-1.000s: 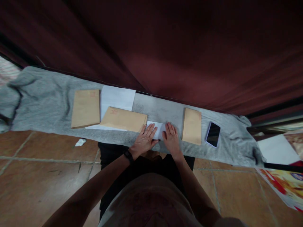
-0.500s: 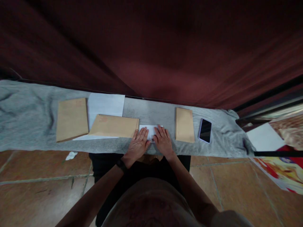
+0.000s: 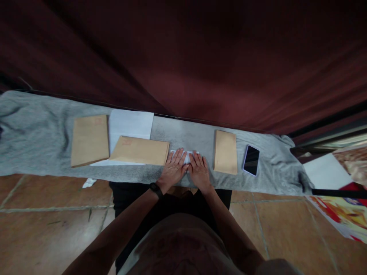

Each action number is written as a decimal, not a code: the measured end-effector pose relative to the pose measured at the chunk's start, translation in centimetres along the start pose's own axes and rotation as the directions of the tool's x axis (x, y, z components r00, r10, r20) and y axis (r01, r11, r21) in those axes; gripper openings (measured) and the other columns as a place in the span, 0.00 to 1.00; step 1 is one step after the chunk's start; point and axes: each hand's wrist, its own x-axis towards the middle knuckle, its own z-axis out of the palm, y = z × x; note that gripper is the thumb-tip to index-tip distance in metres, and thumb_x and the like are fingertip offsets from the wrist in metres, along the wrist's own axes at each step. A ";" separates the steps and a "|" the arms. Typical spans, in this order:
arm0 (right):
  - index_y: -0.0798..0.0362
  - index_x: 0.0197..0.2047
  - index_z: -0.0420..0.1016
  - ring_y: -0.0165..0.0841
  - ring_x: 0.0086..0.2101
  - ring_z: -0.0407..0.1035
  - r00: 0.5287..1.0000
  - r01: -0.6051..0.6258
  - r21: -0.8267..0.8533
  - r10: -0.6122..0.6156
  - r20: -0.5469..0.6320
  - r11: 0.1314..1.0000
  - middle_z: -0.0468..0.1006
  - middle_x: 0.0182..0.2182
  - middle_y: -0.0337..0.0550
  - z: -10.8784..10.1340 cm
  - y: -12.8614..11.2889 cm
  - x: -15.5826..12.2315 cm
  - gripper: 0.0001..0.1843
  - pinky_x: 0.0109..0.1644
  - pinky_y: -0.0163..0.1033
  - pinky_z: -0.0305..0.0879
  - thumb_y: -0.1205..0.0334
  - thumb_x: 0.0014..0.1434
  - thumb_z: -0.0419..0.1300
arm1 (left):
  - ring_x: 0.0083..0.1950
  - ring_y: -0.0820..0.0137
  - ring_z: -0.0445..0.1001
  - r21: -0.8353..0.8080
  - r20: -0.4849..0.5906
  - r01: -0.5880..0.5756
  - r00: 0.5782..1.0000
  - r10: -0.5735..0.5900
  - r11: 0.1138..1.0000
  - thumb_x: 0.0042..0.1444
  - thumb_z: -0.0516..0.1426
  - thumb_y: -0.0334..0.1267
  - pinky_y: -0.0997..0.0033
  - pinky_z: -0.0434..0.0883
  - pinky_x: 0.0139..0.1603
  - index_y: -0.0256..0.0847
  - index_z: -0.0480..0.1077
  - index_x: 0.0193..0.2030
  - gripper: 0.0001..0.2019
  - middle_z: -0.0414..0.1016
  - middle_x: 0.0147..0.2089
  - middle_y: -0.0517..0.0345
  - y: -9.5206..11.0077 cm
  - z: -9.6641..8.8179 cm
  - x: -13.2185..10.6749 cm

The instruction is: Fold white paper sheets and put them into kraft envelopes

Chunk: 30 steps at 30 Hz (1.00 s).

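Note:
A small folded white paper (image 3: 187, 156) lies on the grey cloth, mostly covered by my hands. My left hand (image 3: 173, 169) rests flat across its left part, fingers stretched out. On its right part my right hand (image 3: 198, 170) also lies flat, with fingers spread. Just left of my left hand is a stack of long brown envelopes (image 3: 140, 151), close to the fingers. To the right of my right hand, apart from it, lies another brown envelope stack (image 3: 225, 152).
Large white sheets (image 3: 131, 124) lie under the long envelopes. Farther left is a thick brown envelope pile (image 3: 90, 141). A phone (image 3: 251, 160) lies at the right on the grey cloth (image 3: 183, 131). A dark red curtain (image 3: 183, 76) hangs behind.
My left hand has slid right and a little forward over the white paper, covering more of it. My right hand stays nearly in place. The view has shifted slightly.

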 end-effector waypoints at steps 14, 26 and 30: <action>0.57 0.73 0.63 0.43 0.70 0.56 0.999 -0.023 0.060 0.025 -0.036 0.998 0.62 0.73 0.54 -0.3 2.1 0.6 0.27 0.75 0.54 0.47 0.60 0.76 0.47 | 0.81 0.56 0.47 -0.006 -0.013 0.018 1.000 -0.018 1.000 0.73 0.46 0.45 0.50 0.52 0.79 0.31 0.54 0.77 0.31 0.50 0.80 0.40 0.2 0.2 -0.1; 0.54 0.58 0.78 0.45 0.53 0.70 0.984 -0.116 0.208 0.142 -0.112 0.971 0.78 0.51 0.54 -0.7 2.4 3.9 0.18 0.62 0.52 0.65 0.66 0.68 0.56 | 0.80 0.53 0.50 0.005 -0.020 -0.056 0.998 0.056 0.998 0.70 0.50 0.58 0.46 0.51 0.79 0.30 0.58 0.75 0.38 0.55 0.78 0.36 0.1 -0.4 -0.3; 0.52 0.51 0.80 0.42 0.47 0.73 0.976 -0.157 0.286 0.193 -0.100 0.945 0.78 0.46 0.51 -0.8 3.0 4.0 0.15 0.57 0.47 0.70 0.69 0.67 0.54 | 0.81 0.51 0.50 0.005 0.008 -0.083 0.997 0.083 0.997 0.66 0.50 0.67 0.38 0.40 0.80 0.33 0.58 0.76 0.44 0.53 0.78 0.36 0.1 -0.7 -0.4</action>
